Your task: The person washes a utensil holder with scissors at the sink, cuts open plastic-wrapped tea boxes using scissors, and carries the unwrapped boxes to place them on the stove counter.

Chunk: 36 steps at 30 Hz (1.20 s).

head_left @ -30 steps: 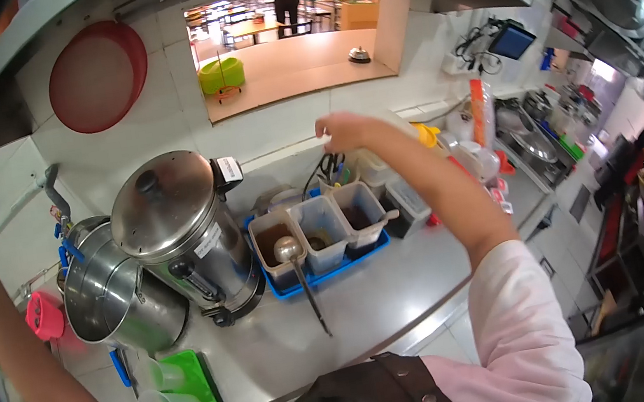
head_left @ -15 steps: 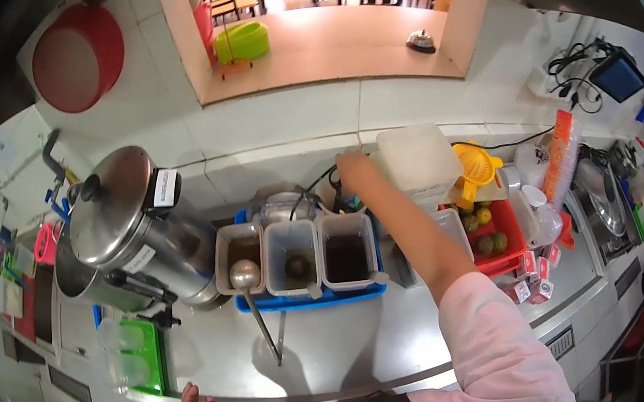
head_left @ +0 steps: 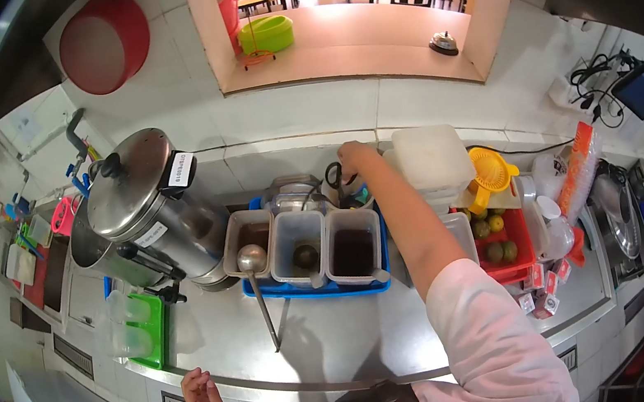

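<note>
With right hand (head_left: 349,159) behind tray (head_left: 321,292) at scissors (head_left: 338,183), cannot tell whether clamped, best pinch handles firmly, clear of tubs (head_left: 294,282); rest left hand (head_left: 204,397), empty, fingers apart, before tray.

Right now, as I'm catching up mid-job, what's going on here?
The person's right hand reaches behind three plastic tubs, beside black looped handles; its grip is unclear. The left hand is near the counter's front edge, apparently empty. A ladle has its bowl at the left tub.
</note>
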Available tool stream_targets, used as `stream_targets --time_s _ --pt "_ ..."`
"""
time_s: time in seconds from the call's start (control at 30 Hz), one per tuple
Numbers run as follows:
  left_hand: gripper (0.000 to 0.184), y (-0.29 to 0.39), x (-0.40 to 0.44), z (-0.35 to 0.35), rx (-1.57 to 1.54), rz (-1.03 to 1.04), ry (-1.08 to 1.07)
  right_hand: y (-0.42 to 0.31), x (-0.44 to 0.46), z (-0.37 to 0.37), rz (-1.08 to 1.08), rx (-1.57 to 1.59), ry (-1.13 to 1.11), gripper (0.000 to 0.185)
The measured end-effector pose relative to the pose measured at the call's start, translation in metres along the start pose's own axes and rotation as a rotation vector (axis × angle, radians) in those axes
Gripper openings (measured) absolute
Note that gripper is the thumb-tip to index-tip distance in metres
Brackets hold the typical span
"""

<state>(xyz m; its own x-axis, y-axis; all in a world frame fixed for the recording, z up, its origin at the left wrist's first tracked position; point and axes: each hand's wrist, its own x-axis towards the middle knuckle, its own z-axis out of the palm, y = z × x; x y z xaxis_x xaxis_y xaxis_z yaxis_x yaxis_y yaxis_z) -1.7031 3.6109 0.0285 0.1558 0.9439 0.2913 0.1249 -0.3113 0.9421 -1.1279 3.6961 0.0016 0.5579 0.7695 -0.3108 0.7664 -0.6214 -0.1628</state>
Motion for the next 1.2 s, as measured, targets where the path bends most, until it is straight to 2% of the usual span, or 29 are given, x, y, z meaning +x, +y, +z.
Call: stream_targets --time_s 0.13,0.23,0.33,0.43,0.5,0.57,0.67,0.77,0.8,0.87,0.9,0.93,0.97,1.03,1.1,1.13,1.2 --pt "0.010 0.002 0.003 0.011 -0.088 -0.021 0.044 0.004 -0.003 0.003 -0.076 0.084 0.074 0.041" --pt "0.008 0.006 0.008 0.021 -0.111 -0.026 0.064 0.009 -0.001 -0.003 -0.110 0.092 0.078 0.036" --pt "0.007 0.011 0.015 0.030 -0.125 -0.026 0.059 0.009 0.005 -0.020 -0.169 -0.036 -0.020 0.027" --pt "0.007 0.015 0.021 0.035 -0.143 -0.011 0.052 0.005 0.018 -0.043 -0.058 0.126 -0.221 0.018" --pt "0.006 0.015 0.026 0.040 -0.155 -0.015 0.043 0.009 0.030 -0.049 -0.015 0.127 -0.231 0.015" --pt "0.005 0.023 0.044 0.049 -0.121 0.022 -0.103 0.020 0.047 -0.040 -0.027 0.066 -0.308 0.018" --pt "0.009 0.047 0.093 0.090 0.056 0.082 -0.359 0.003 0.031 -0.026 0.175 -0.124 -0.333 0.022" --pt "0.021 0.067 0.151 0.180 0.032 0.218 -0.691 -0.001 -0.003 -0.012 0.112 -0.197 -0.036 0.020" --pt "0.023 0.050 0.172 0.214 0.205 0.245 -0.777 -0.001 -0.002 -0.006 0.167 -0.146 -0.019 0.034" --pt "0.038 0.010 0.211 0.288 0.554 0.351 -0.868 -0.010 -0.018 -0.005 0.122 -0.053 0.154 0.044" --pt "0.043 0.006 0.223 0.323 0.892 0.335 -0.985 -0.017 -0.032 -0.009 0.095 -0.010 0.244 0.049" --pt "0.049 0.000 0.232 0.351 1.234 0.306 -1.085 -0.028 -0.055 -0.018 0.044 0.090 0.331 0.044" --pt "0.052 -0.035 0.240 0.372 1.245 0.349 -1.207 -0.039 -0.085 -0.029 -0.009 0.188 0.417 0.040" --pt "0.055 -0.055 0.246 0.397 1.273 0.347 -1.437 -0.043 -0.141 -0.027 -0.305 0.523 0.714 0.040" --pt "0.054 -0.054 0.244 0.413 1.320 0.233 -1.679 -0.035 -0.191 -0.021 -0.463 0.640 0.813 0.041" --pt "0.041 -0.092 0.257 0.424 1.285 0.157 -1.709 -0.025 -0.214 -0.019 -0.483 0.706 0.806 0.040" --pt "0.027 -0.093 0.284 0.427 1.276 0.158 -1.576 0.004 -0.248 -0.001 -0.460 0.843 0.766 0.036"
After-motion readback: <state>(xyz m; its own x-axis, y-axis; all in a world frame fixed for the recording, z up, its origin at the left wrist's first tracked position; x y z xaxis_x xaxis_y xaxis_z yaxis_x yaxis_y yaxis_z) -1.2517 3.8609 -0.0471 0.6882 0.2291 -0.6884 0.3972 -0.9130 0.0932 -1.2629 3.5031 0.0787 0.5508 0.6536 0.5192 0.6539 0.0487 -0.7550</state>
